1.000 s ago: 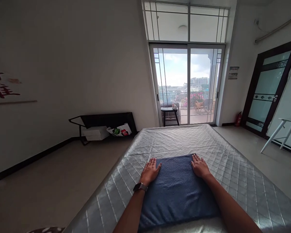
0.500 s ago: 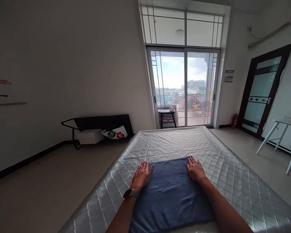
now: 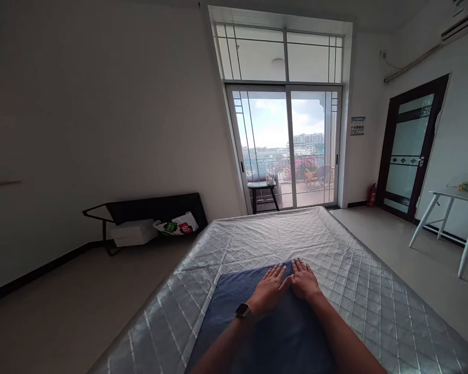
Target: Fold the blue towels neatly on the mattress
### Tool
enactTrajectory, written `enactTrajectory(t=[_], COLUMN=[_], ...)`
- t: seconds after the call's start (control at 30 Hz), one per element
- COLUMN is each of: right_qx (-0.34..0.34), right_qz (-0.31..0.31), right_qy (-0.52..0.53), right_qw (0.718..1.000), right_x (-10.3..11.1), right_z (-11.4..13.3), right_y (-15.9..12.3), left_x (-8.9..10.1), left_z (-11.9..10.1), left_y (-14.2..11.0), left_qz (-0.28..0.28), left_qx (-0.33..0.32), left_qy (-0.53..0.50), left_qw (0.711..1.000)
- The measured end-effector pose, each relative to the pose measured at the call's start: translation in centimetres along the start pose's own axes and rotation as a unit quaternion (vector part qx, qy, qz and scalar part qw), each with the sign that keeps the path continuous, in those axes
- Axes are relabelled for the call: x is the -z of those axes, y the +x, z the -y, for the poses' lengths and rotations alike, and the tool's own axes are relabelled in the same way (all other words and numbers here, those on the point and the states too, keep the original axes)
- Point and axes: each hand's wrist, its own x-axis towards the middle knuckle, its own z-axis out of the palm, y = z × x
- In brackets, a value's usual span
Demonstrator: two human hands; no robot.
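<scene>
A dark blue towel (image 3: pixel 234 301) lies spread on the silver quilted cover (image 3: pixel 171 306) of a bed or table. My left hand (image 3: pixel 271 286) rests flat on the towel near its far edge, fingers stretched out, with a watch (image 3: pixel 243 310) on that wrist. Right beside it, my right hand (image 3: pixel 304 279) lies palm down over the towel's far right corner, its fingers extended too. The two thumbs touch or nearly touch. Both forearms cover part of the towel's near half.
Against the left wall is a black bench-like frame (image 3: pixel 152 205) with a white box (image 3: pixel 130 234) and a printed bag (image 3: pixel 179 225). Sliding glass doors (image 3: pixel 288 145) stand ahead, a black stool (image 3: pixel 263 192) behind them. At right are a white stool (image 3: pixel 452 195), a dark-framed door (image 3: pixel 413 150) and a fire extinguisher (image 3: pixel 372 195).
My left hand has slid right across the towel, from its far left corner to beside my right hand. The right hand stays at the far right corner. The view has turned slightly.
</scene>
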Motion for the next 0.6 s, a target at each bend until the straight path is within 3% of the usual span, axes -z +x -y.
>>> enactTrajectory(t=[0.13, 0.3, 0.4, 0.6], right_qx=[0.012, 0.003, -0.005, -0.006], right_qz=[0.012, -0.001, -0.003, 0.01], right_qy=[-0.005, 0.006, 0.011, 0.01], right_qw=[1.0, 1.0, 1.0, 1.0], right_x=[-0.3, -0.4, -0.1, 0.5], right_z=[-0.4, -0.2, 0.1, 0.3], right_y=[0.2, 0.2, 0.0, -0.3], left_x=[-1.5, -2.3, -1.7, 0.2], left_z=[-1.6, -0.4, 2.4, 10.6], left_y=[3.0, 2.7, 0.9, -4.7], left_qz=[0.008, 0.008, 0.016, 0.025], left_qx=[-0.016, 0.059, 0.125, 0.218], left_qy=[0.021, 0.031, 0.032, 0.046], left_qw=[1.0, 0.998, 0.992, 0.975])
